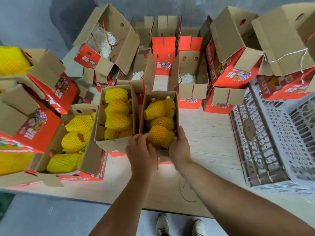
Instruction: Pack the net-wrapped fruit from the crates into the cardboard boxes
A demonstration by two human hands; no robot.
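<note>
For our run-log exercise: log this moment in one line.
both hands: left hand, right hand | action: seating net-wrapped fruit | target: cardboard box | crate: right

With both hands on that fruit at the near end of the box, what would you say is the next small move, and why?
Probably press the fruit down and let go. Both the left hand and the right hand cup it at the near end of the open cardboard box, where it appears to sit above the other netted fruit, not yet settled.

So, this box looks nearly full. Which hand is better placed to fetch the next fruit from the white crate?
Probably the right hand: the white crate lies on its side, with bare table between. The left hand would have to cross over the box.
</note>
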